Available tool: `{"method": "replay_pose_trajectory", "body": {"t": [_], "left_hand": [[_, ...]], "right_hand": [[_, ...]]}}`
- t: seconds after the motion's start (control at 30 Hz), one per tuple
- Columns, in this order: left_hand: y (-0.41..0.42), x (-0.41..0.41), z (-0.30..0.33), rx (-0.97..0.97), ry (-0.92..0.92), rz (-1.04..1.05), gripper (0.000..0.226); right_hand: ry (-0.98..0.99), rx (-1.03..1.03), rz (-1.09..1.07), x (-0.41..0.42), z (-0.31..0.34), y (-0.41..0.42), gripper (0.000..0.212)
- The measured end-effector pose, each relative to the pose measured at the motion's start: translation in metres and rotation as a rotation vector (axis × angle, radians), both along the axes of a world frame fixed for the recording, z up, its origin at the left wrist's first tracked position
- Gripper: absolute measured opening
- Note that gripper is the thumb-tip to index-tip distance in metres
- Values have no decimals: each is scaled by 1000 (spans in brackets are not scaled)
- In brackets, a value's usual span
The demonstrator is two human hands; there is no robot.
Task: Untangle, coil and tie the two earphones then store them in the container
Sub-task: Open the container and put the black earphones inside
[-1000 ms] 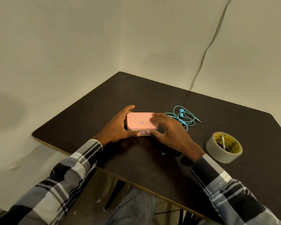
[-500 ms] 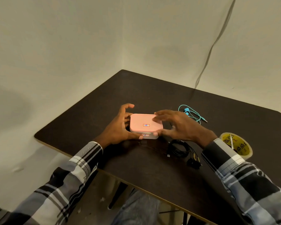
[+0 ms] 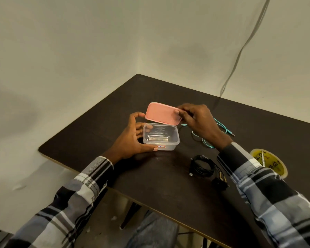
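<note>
Pale plaster walls meet in a corner behind a dark brown worktop point(image 3: 168, 176), a thin cable point(image 3: 240, 51) trailing down the right wall. On it, the left hand point(image 3: 131, 140) cups the clear container point(image 3: 161, 138) while the right hand point(image 3: 200, 120) pinches its pink lid point(image 3: 162, 113), lifted and tilted above. Rightward lie a yellow tape roll point(image 3: 270, 162), black earphones point(image 3: 202, 166) and teal earphones point(image 3: 220, 133), both outside the container.

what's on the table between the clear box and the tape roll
In the head view, the black earphones lie bundled on the table between the clear box and the tape roll, partly under the right sleeve.
</note>
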State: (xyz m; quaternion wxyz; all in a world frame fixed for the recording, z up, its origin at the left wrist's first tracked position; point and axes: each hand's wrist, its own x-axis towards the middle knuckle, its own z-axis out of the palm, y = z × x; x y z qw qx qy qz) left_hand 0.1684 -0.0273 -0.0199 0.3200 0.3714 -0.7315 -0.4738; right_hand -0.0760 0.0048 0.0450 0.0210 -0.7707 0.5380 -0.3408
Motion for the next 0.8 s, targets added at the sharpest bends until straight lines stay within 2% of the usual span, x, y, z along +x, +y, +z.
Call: {"method": "replay_pose_trajectory", "body": {"t": [0.1, 0.3, 0.5, 0.67, 0.73, 0.8], "left_hand": [[1, 0, -3, -7, 4, 10, 109], [1, 1, -4, -22, 11, 7, 109], [0, 4, -4, -24, -6, -5, 114], [5, 8, 7, -63, -20, 18, 106], [8, 7, 17, -146, -50, 81, 95], [11, 2, 28, -310, -79, 177, 78]], "right_hand": [[-145, 58, -137, 2, -8, -25, 23], [-210, 224, -199, 6, -28, -55, 18], [-12, 284, -241, 17, -45, -64, 24], [20, 175, -281, 16, -27, -48, 24], [8, 81, -318, 8, -14, -32, 21], [-22, 22, -363, -3, -2, -9, 17]]}}
